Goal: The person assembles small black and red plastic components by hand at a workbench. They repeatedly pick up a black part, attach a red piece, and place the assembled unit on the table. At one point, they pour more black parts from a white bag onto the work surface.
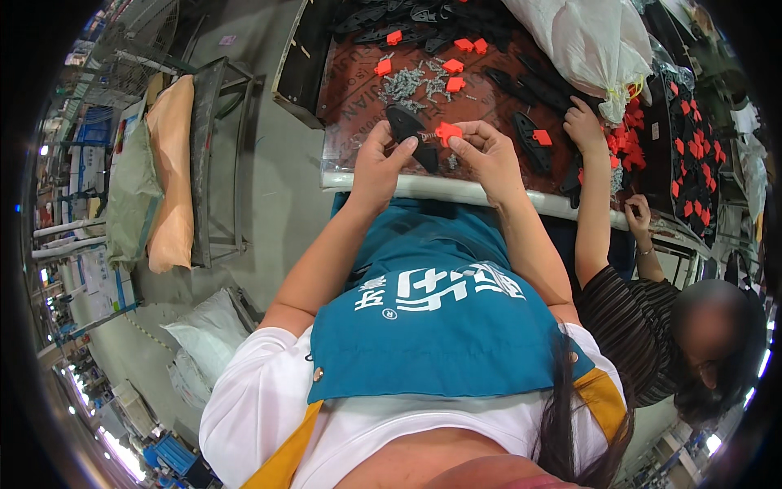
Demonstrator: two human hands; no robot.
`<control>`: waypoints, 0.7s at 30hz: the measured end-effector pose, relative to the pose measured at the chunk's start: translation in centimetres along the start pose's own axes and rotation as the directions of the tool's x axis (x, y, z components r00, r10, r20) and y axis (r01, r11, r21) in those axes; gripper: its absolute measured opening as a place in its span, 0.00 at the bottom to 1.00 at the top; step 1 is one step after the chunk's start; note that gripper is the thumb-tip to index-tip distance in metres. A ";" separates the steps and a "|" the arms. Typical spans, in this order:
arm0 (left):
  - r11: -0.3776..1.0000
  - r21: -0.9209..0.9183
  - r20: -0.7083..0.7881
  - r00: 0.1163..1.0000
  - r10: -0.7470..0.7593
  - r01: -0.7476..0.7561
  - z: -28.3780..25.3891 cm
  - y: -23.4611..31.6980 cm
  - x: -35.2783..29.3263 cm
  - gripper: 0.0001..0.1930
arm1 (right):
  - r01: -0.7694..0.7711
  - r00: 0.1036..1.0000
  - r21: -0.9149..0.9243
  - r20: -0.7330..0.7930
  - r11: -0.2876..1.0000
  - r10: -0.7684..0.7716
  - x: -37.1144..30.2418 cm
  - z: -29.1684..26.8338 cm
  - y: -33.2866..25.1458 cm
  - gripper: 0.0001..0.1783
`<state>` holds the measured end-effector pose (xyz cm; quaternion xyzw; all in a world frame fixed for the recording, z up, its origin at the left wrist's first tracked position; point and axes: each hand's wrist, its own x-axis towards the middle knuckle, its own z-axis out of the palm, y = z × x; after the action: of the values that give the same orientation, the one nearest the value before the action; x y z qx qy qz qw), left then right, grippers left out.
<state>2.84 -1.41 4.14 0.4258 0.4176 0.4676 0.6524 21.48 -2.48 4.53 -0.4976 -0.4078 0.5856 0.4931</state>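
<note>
clearly, red piece (445, 132) in right hand (494, 163)

Left hand (377, 167): raised in front of the torso, closed in a pinch; knuckles to the left, fingers partly hidden.
Left thumb (403, 150): extended toward the upper right, its tip pressed down.
Left forearm (326, 259): bare, slanting up and inward from a bent elbow held out to the person's left.
Right hand (494, 163): level with the other, also pinching; fingers curled, pointing left.
Right thumb (464, 151): angled to the upper left, beneath the index finger (467, 128).
Right forearm (535, 244): bare, rising inward from its bent elbow, steeper than its counterpart.
Spacing: hands near each other, not touching; thumbs face inward.
</note>
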 end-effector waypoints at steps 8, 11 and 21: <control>0.993 0.066 0.071 0.993 0.090 -0.095 0.1 -0.1 0.1 0.11 | 0.078 0.996 -0.134 -0.037 0.988 -0.083 0.0 -0.5 -1.4 0.11; 0.997 0.020 0.014 0.997 0.070 -0.071 0.3 -0.3 0.2 0.11 | 0.041 0.999 -0.087 -0.001 0.995 -0.042 0.1 -0.7 -1.4 0.12; 0.991 -0.131 0.020 0.999 -0.029 0.031 0.4 -0.1 0.3 0.12 | 0.015 1.000 -0.037 0.022 0.999 -0.014 -0.3 -0.3 -2.1 0.12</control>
<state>3.35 -1.21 4.11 0.3798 0.3867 0.4803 0.6896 22.16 -2.39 6.55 -0.4972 -0.4278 0.5797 0.4835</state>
